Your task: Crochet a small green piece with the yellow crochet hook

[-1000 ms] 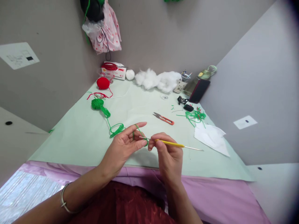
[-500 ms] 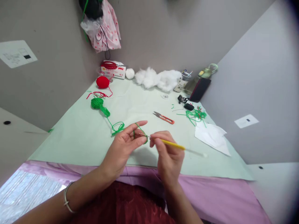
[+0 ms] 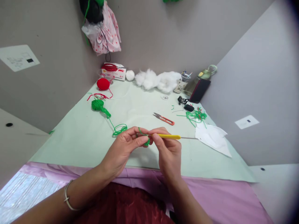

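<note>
Between thumb and fingers, my left hand (image 3: 121,148) pinches a small green crochet piece (image 3: 147,142), with green yarn looped over its index finger. My right hand (image 3: 170,152) grips the yellow handle of a crochet hook (image 3: 169,136). The hook lies nearly level, its thin metal tip at the top of the crochet piece and its other metal end pointing right. From behind my left hand, loose green yarn (image 3: 120,129) runs back to a green yarn ball (image 3: 97,105). Exactly how the tip sits in the stitches is too small to tell.
Orange-handled thread snips (image 3: 167,120) lie just beyond my hands. A red yarn ball (image 3: 103,84), white stuffing (image 3: 158,80) and a pen cup (image 3: 181,84) stand along the back. To the right are a phone (image 3: 200,90), green yarn scraps (image 3: 196,115) and white paper (image 3: 213,138).
The hook has swung from a downward slant to nearly level. My right hand has come closer to the left, whose raised index finger has lowered toward the crochet piece.
</note>
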Demonstrator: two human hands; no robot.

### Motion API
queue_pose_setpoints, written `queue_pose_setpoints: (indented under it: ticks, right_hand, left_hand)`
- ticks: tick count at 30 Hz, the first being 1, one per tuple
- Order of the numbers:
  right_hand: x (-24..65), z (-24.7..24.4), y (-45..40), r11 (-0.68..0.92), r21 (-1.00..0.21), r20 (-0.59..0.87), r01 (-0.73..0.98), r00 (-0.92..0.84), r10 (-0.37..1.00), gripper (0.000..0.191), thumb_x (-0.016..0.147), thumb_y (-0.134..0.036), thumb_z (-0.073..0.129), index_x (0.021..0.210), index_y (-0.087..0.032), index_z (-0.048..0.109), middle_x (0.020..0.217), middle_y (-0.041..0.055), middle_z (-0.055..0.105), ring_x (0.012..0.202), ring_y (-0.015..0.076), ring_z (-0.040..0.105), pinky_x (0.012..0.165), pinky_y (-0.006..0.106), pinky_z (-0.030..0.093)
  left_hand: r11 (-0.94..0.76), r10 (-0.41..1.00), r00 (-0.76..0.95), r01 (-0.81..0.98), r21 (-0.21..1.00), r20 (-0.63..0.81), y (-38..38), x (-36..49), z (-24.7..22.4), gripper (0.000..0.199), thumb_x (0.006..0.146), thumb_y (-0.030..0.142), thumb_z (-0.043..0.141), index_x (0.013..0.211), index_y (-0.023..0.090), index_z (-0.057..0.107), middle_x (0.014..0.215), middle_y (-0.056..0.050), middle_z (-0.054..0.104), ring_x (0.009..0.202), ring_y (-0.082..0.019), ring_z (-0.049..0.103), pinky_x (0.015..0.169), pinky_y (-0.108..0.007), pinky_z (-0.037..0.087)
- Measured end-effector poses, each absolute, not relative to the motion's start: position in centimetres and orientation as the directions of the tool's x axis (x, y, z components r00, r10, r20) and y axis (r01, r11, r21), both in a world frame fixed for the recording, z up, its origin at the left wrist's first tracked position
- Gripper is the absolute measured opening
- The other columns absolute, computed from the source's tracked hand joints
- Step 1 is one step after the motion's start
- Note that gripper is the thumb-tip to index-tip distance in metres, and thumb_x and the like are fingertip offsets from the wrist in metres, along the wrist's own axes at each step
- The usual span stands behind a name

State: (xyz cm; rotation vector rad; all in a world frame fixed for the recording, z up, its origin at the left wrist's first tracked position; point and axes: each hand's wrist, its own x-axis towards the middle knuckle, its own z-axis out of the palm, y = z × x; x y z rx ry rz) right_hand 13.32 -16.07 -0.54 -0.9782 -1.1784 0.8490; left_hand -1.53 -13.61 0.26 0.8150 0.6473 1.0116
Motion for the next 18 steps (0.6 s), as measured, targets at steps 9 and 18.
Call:
queue_pose_setpoints:
  ticks: [9, 18]
  right_hand:
    - [16.2, 1.9, -10.5, 0.255, -0.913, 0.228, 0.319, -0.120, 0.966, 0.033, 0.081, -0.032, 0.085, 0.111, -0.024, 0.072, 0.100, 0.0029, 0.075, 0.078, 0.0150, 0.067, 0.069, 0.029, 0.054]
    - [17.9, 0.6, -7.0, 0.218, -0.895, 0.129, 0.390, -0.241, 0.962, 0.032, 0.100, -0.043, 0.058, 0.081, -0.022, 0.072, 0.076, 0.0032, 0.074, 0.066, 0.0155, 0.065, 0.067, 0.029, 0.052]
  left_hand:
    - [0.146, 0.912, 0.411, -0.334, 0.931, 0.005, -6.6, -1.7, 1.2, 0.015, 0.080, 0.031, 0.088, 0.079, 0.021, 0.076, 0.080, 0.004, 0.069, 0.083, -0.013, 0.059, 0.084, -0.025, 0.043]
    - [0.251, 0.846, 0.530, -0.303, 0.919, -0.056, -1.7, -2.3, -1.2, 0.025, 0.079, 0.038, 0.089, 0.083, 0.020, 0.073, 0.085, 0.002, 0.068, 0.074, -0.012, 0.059, 0.077, -0.026, 0.047]
